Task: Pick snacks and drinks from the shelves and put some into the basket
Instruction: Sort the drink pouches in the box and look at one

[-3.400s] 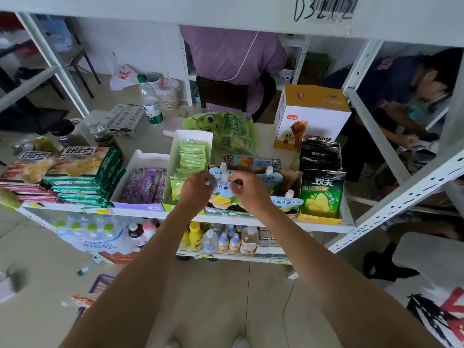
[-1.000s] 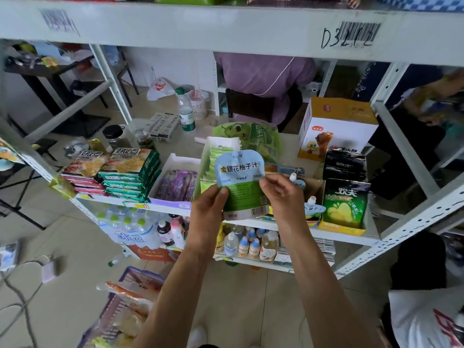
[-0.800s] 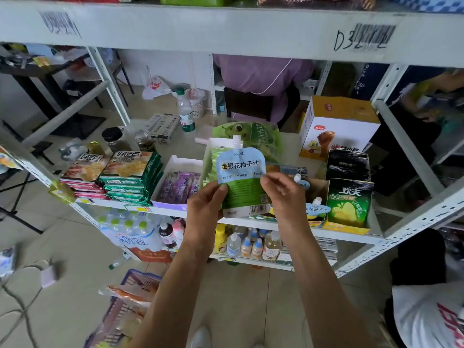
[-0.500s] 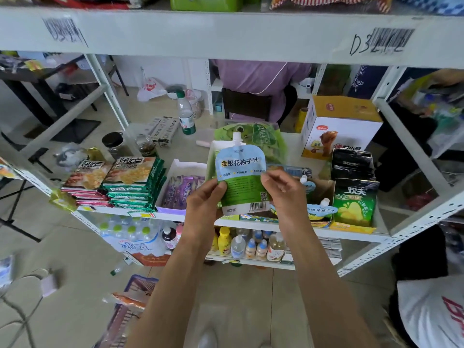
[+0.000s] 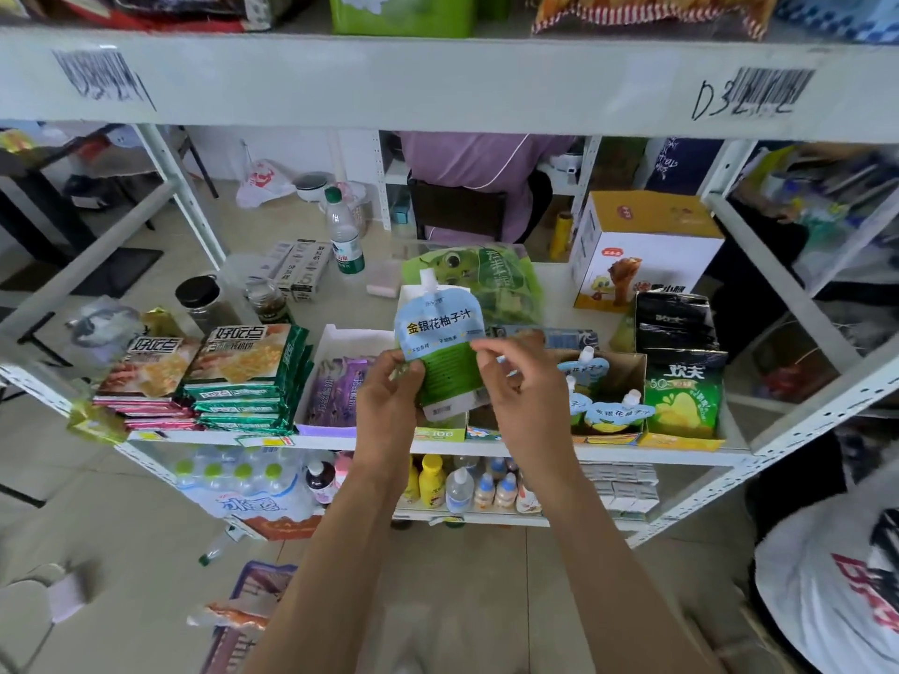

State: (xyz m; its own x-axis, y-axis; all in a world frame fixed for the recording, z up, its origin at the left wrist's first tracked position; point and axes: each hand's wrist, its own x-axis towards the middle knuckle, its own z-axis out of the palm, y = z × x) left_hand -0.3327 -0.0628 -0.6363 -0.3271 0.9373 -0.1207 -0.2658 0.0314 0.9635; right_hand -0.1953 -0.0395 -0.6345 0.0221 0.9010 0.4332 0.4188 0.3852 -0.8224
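Note:
I hold a blue and green juice pouch (image 5: 441, 347) with a white spout upright in front of the middle shelf. My left hand (image 5: 389, 401) pinches its left edge and my right hand (image 5: 523, 386) pinches its right edge. More pouches of the same kind (image 5: 601, 396) stand in a cardboard box on the shelf to the right. The basket (image 5: 243, 620) lies on the floor at lower left, partly hidden by my left forearm, with a snack packet in it.
The white shelf (image 5: 486, 449) carries green biscuit boxes (image 5: 248, 372), purple packets (image 5: 335, 391), green chip bags (image 5: 683, 401) and a white-yellow carton (image 5: 642, 250). Small bottles (image 5: 457, 488) stand on the shelf below. A person in purple (image 5: 481, 163) sits behind the rack.
I lifted the pouch out of its box on the shelf and raised it with both hands. In the last half second my fingers shifted up along its edges and it tilted slightly.

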